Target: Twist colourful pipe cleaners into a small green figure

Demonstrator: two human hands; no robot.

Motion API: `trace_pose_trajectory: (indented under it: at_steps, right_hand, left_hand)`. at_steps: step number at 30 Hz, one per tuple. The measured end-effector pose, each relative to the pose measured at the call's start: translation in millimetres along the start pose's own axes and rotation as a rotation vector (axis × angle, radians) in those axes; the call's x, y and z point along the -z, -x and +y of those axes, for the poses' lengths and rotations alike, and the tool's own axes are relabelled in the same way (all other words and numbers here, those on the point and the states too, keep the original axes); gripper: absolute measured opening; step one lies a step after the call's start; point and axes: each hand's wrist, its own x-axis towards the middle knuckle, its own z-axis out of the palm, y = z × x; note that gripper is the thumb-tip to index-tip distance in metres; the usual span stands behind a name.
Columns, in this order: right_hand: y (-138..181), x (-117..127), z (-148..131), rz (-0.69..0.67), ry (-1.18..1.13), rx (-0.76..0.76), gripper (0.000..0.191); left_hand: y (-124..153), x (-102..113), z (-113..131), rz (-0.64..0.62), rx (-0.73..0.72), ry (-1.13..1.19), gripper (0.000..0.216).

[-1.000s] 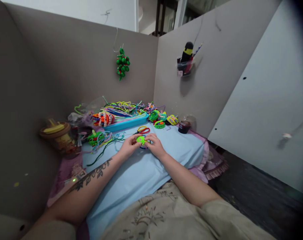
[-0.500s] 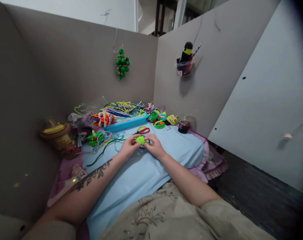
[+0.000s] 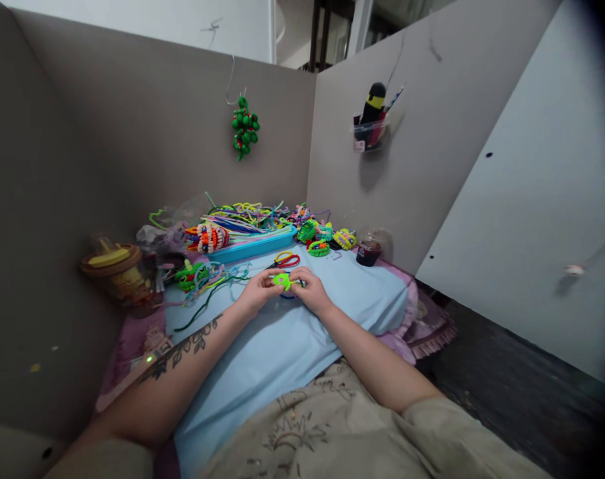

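Observation:
Between my fingertips, over the light blue cloth [image 3: 352, 303], is a small bright green pipe-cleaner piece [image 3: 282, 281]. My left hand [image 3: 257, 293] pinches its left side. At its right edge, my right hand [image 3: 311, 291] has fingers closed on a thin yellow-green strand of the same piece. Fingers cover part of it, so its full shape is hidden. Just beyond my hands lie scissors [image 3: 291, 260] with red and yellow handles. Something dark blue shows beneath my fingers, too covered to name. Loose green and light blue pipe cleaners [image 3: 209, 296] trail to the left of my left hand.
A blue tray [image 3: 255, 247] heaped with colourful pipe cleaners stands at the back. An orange-and-white striped figure [image 3: 208, 237] leans on it. Several small green and yellow figures [image 3: 318, 248] sit at its right, near a dark drink cup [image 3: 368, 251]. A brown-rimmed tub [image 3: 120, 273] stands left.
The green piece has turned slightly between my fingers and shows a thin strand towards my right hand. My hands have otherwise barely moved.

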Motion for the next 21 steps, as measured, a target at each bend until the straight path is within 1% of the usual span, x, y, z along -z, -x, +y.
trace_pose_trajectory:
  at_steps: [5, 8, 10, 12, 16, 19, 21]
  right_hand:
    - [0.3, 0.9, -0.5, -0.039, -0.041, -0.053, 0.005]
    - [-0.5, 1.7, -2.4, -0.087, -0.071, -0.055, 0.011]
    - [-1.0, 1.4, -2.3, -0.097, -0.085, -0.045, 0.011]
    - [-1.0, 0.4, -1.3, -0.074, -0.077, -0.036, 0.009]
    - [0.0, -0.7, 0.0, 0.025, -0.038, -0.021, 0.007]
    - [0.3, 1.0, -1.6, 0.044, -0.042, -0.024, 0.003]
    - [0.0, 2.5, -2.6, 0.036, -0.062, -0.046, 0.004]
  left_hand:
    - [-3.9, 1.7, -2.9, -0.037, -0.087, -0.025, 0.05]
    - [-5.2, 2.9, -5.9, -0.013, -0.152, -0.08, 0.048]
    - [-5.1, 3.2, -7.4, 0.007, -0.184, -0.105, 0.048]
    - [-4.4, 2.8, -8.3, 0.015, -0.188, -0.101, 0.049]
    - [-3.3, 1.5, -9.2, 0.011, -0.181, -0.088, 0.05]
    - [-3.3, 1.9, -10.8, 0.011, -0.224, -0.164, 0.048]
    - [-3.3, 2.6, -12.4, 0.021, -0.248, -0.235, 0.046]
